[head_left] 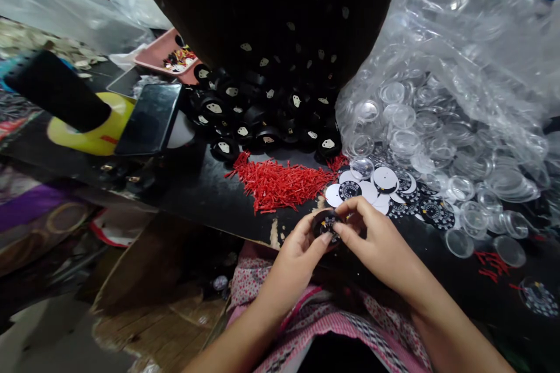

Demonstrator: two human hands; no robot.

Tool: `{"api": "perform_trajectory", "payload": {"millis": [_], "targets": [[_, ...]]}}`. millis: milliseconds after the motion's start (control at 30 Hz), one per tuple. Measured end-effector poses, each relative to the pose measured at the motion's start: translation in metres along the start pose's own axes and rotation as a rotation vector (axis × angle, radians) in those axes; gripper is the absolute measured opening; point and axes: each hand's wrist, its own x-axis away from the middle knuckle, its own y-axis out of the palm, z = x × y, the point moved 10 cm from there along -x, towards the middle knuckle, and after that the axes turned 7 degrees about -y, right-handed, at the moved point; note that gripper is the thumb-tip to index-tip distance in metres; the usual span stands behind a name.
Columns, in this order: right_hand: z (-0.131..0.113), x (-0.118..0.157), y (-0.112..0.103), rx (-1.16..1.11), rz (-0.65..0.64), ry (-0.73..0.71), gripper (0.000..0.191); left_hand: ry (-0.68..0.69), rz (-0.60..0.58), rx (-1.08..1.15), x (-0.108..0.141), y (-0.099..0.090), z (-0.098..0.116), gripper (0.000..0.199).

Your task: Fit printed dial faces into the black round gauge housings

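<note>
A small round black gauge (326,222) with a printed dial is held up at the table's front edge. My left hand (301,245) grips its left side, thumb on the dial face. On its right side, my right hand (362,232) holds it too, with the thumb pressed near the dial's middle. Whether a pointer sits under the thumbs is hidden. Just beyond the hands lies a heap of small red pointers (282,183). Printed dial discs (437,211), black and white, are spread to the right of it.
Clear round plastic covers (405,143) spill from a plastic bag (481,70) at right. Black round housings (262,116) pile up at the back. A phone (150,119) leans beside a yellow tape roll (83,137) at left. Behind is a pink tray (160,49) of small parts.
</note>
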Motion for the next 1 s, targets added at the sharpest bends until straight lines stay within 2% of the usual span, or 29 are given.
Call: {"api": "perform_trajectory", "payload": {"millis": [133, 200, 300, 367, 433, 567, 700, 767, 900, 1000], "targets": [[-0.008, 0.001, 0.004, -0.033, -0.027, -0.089, 0.014, 0.044, 0.08, -0.142, 0.003, -0.012, 0.009, 0.028], [-0.015, -0.01, 0.006, 0.044, -0.061, -0.153, 0.012, 0.063, 0.139, -0.111, 0.004, -0.023, 0.014, 0.029], [-0.023, -0.036, 0.008, 0.476, -0.048, -0.214, 0.015, 0.104, 0.194, 0.087, 0.005, -0.037, 0.019, 0.027], [-0.027, -0.053, 0.013, 0.755, -0.042, -0.223, 0.016, 0.129, 0.192, 0.189, 0.006, -0.039, 0.022, 0.024], [-0.03, -0.063, 0.019, 0.849, -0.055, -0.224, 0.015, 0.129, 0.189, 0.238, 0.005, -0.039, 0.023, 0.02], [-0.031, -0.059, 0.021, 0.8, -0.063, -0.217, 0.013, 0.034, 0.15, 0.366, 0.003, -0.031, 0.017, 0.021], [-0.029, -0.038, 0.015, 0.461, -0.021, -0.224, 0.011, -0.036, 0.026, 0.399, 0.001, -0.012, 0.015, 0.024], [-0.032, -0.028, 0.009, 0.41, 0.037, -0.265, 0.009, 0.015, 0.063, 0.336, 0.004, -0.013, 0.018, 0.024], [-0.042, -0.014, 0.003, 0.473, 0.097, -0.367, 0.008, 0.155, 0.201, 0.079, 0.012, -0.024, 0.029, 0.032], [-0.044, -0.008, -0.004, 0.338, 0.106, -0.363, 0.013, 0.195, 0.226, 0.062, 0.011, -0.024, 0.035, 0.044]]}}
